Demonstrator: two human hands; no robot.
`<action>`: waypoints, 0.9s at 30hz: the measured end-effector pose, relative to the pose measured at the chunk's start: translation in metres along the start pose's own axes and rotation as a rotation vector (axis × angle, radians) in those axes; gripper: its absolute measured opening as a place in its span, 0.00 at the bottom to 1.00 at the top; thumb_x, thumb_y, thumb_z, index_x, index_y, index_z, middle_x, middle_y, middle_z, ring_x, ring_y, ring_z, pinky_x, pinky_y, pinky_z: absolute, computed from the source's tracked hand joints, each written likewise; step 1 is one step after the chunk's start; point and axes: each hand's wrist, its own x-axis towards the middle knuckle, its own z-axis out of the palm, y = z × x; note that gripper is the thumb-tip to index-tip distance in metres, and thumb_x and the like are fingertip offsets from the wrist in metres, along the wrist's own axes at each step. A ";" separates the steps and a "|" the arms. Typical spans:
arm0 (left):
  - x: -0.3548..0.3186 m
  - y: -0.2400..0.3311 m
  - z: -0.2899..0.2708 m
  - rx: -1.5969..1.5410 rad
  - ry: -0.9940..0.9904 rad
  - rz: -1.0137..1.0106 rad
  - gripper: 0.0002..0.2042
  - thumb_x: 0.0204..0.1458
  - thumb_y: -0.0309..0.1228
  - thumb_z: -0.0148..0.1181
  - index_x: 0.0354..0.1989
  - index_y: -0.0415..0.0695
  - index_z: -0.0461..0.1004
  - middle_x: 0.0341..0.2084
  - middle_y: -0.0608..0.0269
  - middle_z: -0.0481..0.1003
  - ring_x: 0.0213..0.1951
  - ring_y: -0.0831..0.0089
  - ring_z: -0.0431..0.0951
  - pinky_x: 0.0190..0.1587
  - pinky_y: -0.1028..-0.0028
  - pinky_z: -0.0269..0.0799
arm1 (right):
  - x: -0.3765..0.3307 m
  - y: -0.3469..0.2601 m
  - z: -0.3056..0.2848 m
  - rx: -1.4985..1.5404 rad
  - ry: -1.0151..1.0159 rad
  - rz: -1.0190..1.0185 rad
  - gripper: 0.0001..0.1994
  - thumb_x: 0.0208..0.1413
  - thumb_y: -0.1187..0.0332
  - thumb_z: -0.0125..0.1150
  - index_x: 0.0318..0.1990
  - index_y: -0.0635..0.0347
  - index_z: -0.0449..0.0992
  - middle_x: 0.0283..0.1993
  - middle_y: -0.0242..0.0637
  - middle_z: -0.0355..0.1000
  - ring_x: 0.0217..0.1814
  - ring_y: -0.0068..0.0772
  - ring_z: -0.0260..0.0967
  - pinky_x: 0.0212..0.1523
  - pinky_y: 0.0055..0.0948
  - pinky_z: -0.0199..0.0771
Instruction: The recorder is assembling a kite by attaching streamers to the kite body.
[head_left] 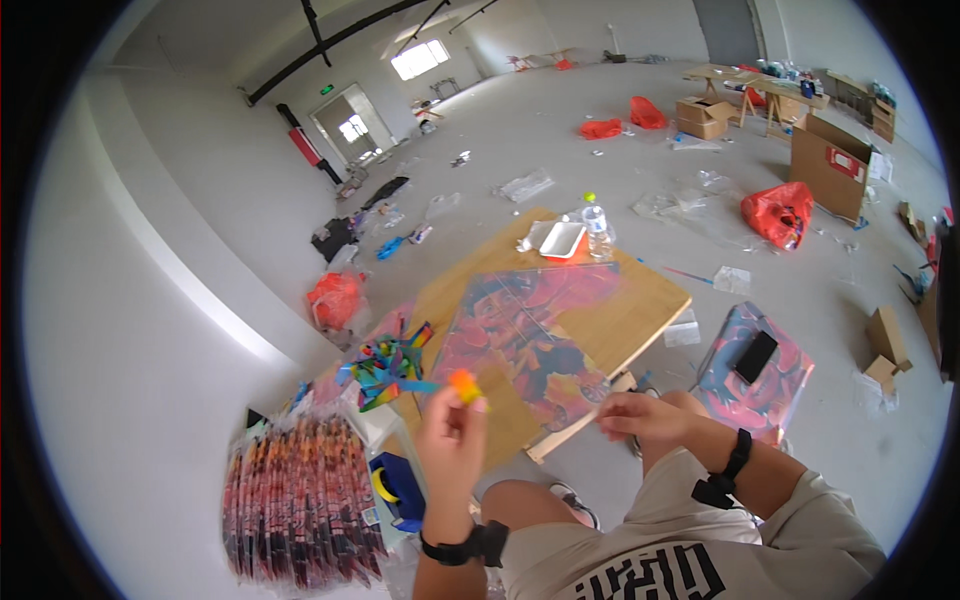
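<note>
My left hand [453, 440] is raised over the near left part of the wooden table [640, 300], its fingers closed on a small blurred orange-yellow piece [464, 386]. A blue strip [418, 386] runs from beside that piece toward a heap of rainbow-coloured shiny pieces [388, 362]. Over the table's right near edge, my right hand [645, 415] has curled, pinched fingers; whatever may be between them is hidden. Under both hands, printed pink and blue sheets [510, 330] cover much of the tabletop.
A plastic bottle [597, 228] and white tray [563, 240] stand at the table's far end. Left of me are a blue tape dispenser [400, 505] and stacked plastic-wrapped packs [300, 490]. At right, a phone [756, 357] lies on a printed stack [725, 385]. Cartons [830, 165] and red bags [778, 212] litter the floor.
</note>
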 end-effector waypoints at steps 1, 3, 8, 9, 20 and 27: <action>-0.018 0.001 0.016 -0.015 -0.041 -0.033 0.14 0.61 0.22 0.63 0.55 0.40 0.75 0.34 0.73 0.75 0.32 0.87 0.72 0.34 0.84 0.67 | -0.007 -0.032 0.025 -0.002 -0.002 -0.136 0.12 0.70 0.65 0.59 0.53 0.61 0.75 0.45 0.32 0.76 0.46 0.22 0.73 0.48 0.26 0.75; -0.049 0.004 0.048 -0.043 -0.123 -0.099 0.15 0.61 0.22 0.64 0.56 0.40 0.75 0.33 0.73 0.75 0.30 0.87 0.72 0.32 0.83 0.66 | -0.016 -0.066 0.058 -0.039 0.056 -0.274 0.13 0.69 0.64 0.62 0.55 0.62 0.76 0.45 0.32 0.76 0.47 0.21 0.73 0.46 0.24 0.75; -0.093 0.016 0.091 0.012 -0.217 -0.005 0.19 0.56 0.25 0.69 0.56 0.43 0.77 0.30 0.63 0.79 0.22 0.79 0.73 0.25 0.77 0.69 | -0.037 -0.058 0.071 0.167 0.208 -0.166 0.11 0.69 0.65 0.62 0.51 0.62 0.76 0.45 0.29 0.77 0.47 0.19 0.72 0.47 0.23 0.73; -0.100 0.015 0.093 0.033 -0.220 0.023 0.19 0.56 0.25 0.69 0.57 0.43 0.77 0.31 0.62 0.79 0.21 0.78 0.74 0.25 0.76 0.69 | -0.041 -0.052 0.072 0.181 0.210 -0.151 0.10 0.69 0.66 0.62 0.50 0.62 0.76 0.45 0.28 0.77 0.47 0.18 0.72 0.47 0.23 0.73; -0.113 0.050 0.056 -0.241 -0.480 -0.475 0.22 0.62 0.28 0.64 0.66 0.44 0.73 0.39 0.62 0.80 0.27 0.80 0.75 0.32 0.79 0.69 | -0.059 -0.059 0.075 0.264 -0.063 -0.082 0.06 0.71 0.69 0.56 0.47 0.61 0.75 0.40 0.27 0.74 0.39 0.17 0.68 0.41 0.20 0.69; -0.118 0.011 0.050 -0.448 -0.430 -0.118 0.21 0.59 0.28 0.67 0.62 0.47 0.77 0.59 0.61 0.69 0.52 0.78 0.71 0.47 0.78 0.67 | -0.055 -0.076 0.097 0.296 -0.148 0.032 0.04 0.68 0.71 0.60 0.46 0.61 0.76 0.40 0.25 0.73 0.40 0.14 0.68 0.41 0.19 0.68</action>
